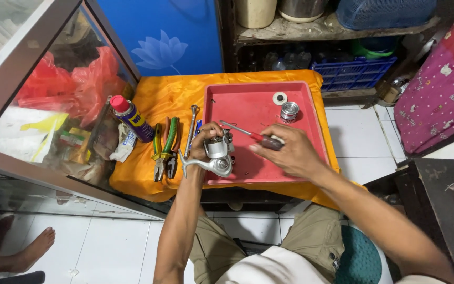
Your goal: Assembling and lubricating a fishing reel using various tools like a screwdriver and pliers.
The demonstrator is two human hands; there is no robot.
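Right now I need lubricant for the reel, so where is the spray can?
The spray can lies on the orange cloth left of the red tray, beside the pliers and a white rag.

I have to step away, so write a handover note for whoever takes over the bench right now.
Left hand: grips the silver fishing reel body over the red tray.
Right hand: holds a red-handled screwdriver, tip pointing at the reel's top.
In the tray: a small metal spool and a white ring.
On the orange cloth: pliers, a wrench, a spray can.
Done: spool looks to be off. Left: the reel body is still in one piece.
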